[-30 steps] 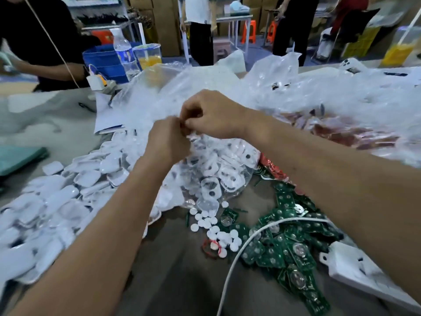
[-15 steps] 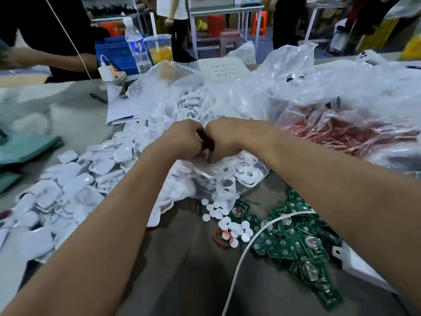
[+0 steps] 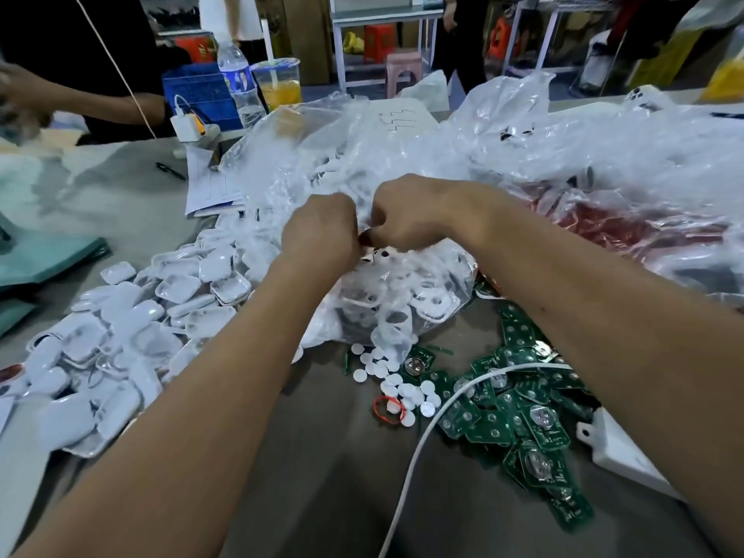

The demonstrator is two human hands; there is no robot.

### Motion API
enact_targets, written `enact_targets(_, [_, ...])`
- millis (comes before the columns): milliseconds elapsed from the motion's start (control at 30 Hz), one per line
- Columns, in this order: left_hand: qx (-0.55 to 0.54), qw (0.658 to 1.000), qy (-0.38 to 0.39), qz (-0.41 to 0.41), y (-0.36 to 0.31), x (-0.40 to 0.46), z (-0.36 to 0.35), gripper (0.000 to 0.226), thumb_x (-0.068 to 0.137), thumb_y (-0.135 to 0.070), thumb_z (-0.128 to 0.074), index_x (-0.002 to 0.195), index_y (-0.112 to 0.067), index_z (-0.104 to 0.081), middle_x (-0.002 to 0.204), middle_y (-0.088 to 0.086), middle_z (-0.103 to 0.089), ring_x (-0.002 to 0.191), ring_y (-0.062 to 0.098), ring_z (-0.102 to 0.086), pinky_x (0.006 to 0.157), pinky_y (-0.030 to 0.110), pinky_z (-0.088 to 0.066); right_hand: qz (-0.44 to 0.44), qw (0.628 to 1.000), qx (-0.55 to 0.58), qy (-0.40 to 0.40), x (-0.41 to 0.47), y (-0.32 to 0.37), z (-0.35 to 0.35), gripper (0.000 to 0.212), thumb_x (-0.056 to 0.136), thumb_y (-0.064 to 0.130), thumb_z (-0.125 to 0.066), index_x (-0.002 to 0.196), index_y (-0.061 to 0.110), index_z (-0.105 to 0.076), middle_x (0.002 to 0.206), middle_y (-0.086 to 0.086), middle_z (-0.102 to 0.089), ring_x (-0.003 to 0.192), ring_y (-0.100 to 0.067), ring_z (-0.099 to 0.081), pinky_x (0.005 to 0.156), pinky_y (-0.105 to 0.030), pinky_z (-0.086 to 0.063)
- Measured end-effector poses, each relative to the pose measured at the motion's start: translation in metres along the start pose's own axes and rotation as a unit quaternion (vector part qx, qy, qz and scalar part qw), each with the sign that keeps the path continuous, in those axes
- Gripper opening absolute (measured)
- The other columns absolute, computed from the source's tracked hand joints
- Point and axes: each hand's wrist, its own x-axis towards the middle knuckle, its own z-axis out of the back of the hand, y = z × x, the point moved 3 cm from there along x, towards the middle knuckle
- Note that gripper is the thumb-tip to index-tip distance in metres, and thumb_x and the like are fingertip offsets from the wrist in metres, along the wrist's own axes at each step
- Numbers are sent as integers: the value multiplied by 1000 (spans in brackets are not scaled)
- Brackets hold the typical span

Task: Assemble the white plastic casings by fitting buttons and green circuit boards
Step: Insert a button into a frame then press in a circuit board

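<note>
White plastic casing (image 3: 369, 257) pinched between both hands above the middle of the table (image 3: 120, 203), small and glossy, mostly hidden by the fingers, with dark round holes showing on its face. Left hand (image 3: 320, 231) curled tight on its left end, right hand (image 3: 406, 213) curled on its right end, knuckles almost touching. Just beneath, clear bag (image 3: 386, 300) stuffed with more white casings. Toward the left edge, loose heap of white shells (image 3: 133, 328), rounded rectangles, shiny. Nearer the front, scattered white round buttons (image 3: 396, 386) beside a red rubber band (image 3: 388, 408). To their right, pile of green circuit boards (image 3: 519, 420) carrying silver coin cells, crossed by a white cable (image 3: 422, 436).
</note>
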Motion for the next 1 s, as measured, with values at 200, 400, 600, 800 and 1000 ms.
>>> enact_targets(200, [-73, 980, -182, -15, -10, -18, 49, 17, 87, -13, -70, 100, -19, -61, 94, 9, -60, 84, 34, -58, 66, 35, -38, 13, 994, 13, -104, -47, 7, 27, 24, 94, 33, -74, 82, 14, -67, 88, -7, -72, 81, -26, -67, 66, -36, -53])
enact_targets(400, [-296, 940, -165, -46, -34, -38, 52, 23, 90, -13, -68, 113, -17, -69, 92, 4, -70, 83, 22, -68, 75, 37, -58, -41, 977, 34, 204, -94, 16, -39, 27, 91, 33, -80, 100, 8, -74, 87, -5, -79, 80, -20, -79, 67, -30, -65])
enact_targets(600, [-412, 904, -107, 23, -41, -60, 8, 16, 102, -11, -49, 102, -15, -65, 93, 1, -64, 64, 23, -73, 63, 43, -62, 33, 998, -16, 52, -104, 33, -62, 38, 83, 51, -83, 93, 16, -71, 87, 1, -71, 82, -21, -67, 73, -32, -58])
enact_targets(800, [-538, 838, -84, 40, -34, -80, -16, 12, 104, -12, -50, 106, -12, -62, 92, 13, -62, 51, 20, -68, 50, 24, -52, 90, 985, 132, 71, -119, 37, -79, 16, 84, 23, -86, 89, 13, -74, 83, 0, -72, 78, -19, -68, 70, -30, -54])
enact_targets(1000, [-612, 786, -83, 31, -25, -98, -38, 9, 103, -8, -56, 107, -12, -50, 98, 9, -73, 53, 15, -67, 47, 25, -51, 35, 909, 413, -37, -127, -24, -76, 9, 91, 7, -78, 91, 13, -71, 73, -2, -76, 61, -21, -74, 55, -32, -61])
